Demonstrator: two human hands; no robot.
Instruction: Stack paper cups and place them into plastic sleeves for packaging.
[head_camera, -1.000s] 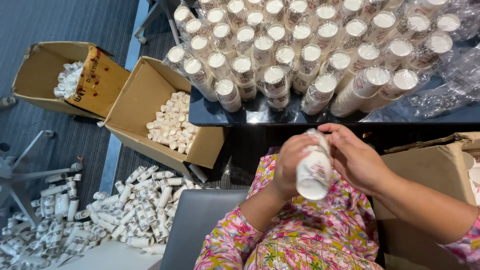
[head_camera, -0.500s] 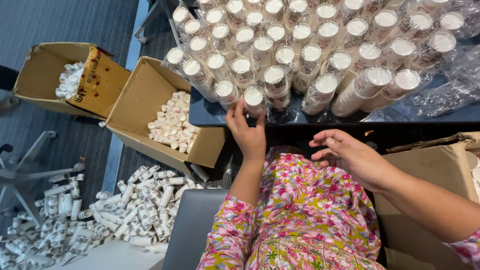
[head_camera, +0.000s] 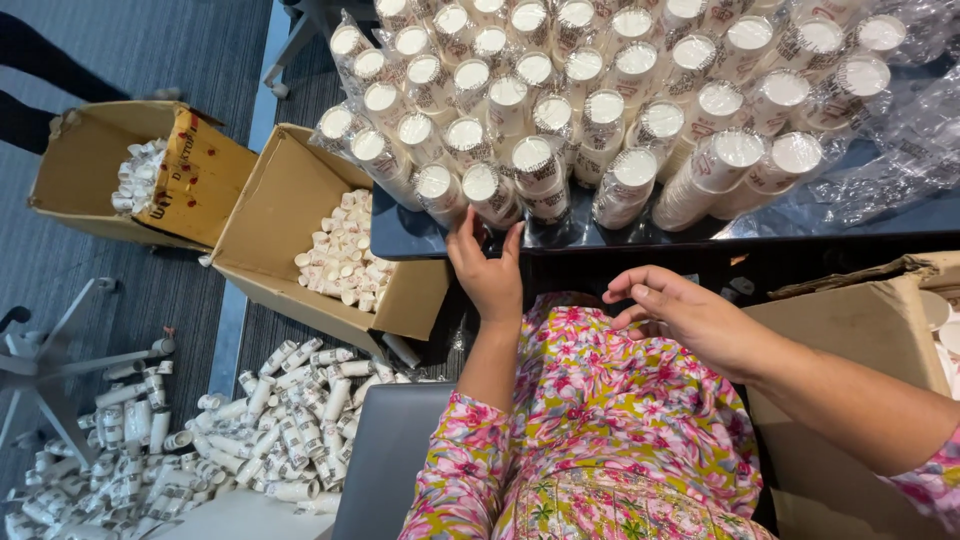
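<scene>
Many wrapped stacks of white paper cups (head_camera: 600, 110) lie piled on a dark table (head_camera: 900, 225) ahead of me. My left hand (head_camera: 487, 268) reaches up to the table's near edge, fingers spread, touching the lowest cup stack (head_camera: 495, 192). My right hand (head_camera: 680, 312) hovers over my lap with fingers loosely curled and nothing in it. My floral sleeves and dress fill the bottom middle.
Two open cardboard boxes (head_camera: 300, 215) (head_camera: 90, 170) with small white cups stand on the floor at left. Several cup stacks (head_camera: 240, 430) lie scattered on the floor below them. Another cardboard box (head_camera: 850, 310) sits at right. A chair base (head_camera: 60, 360) is at far left.
One second ago both hands held a cup stack over my lap. The left hand carried it up and set it on the pile. Now it rests open at the table edge; the right hand stayed low.
</scene>
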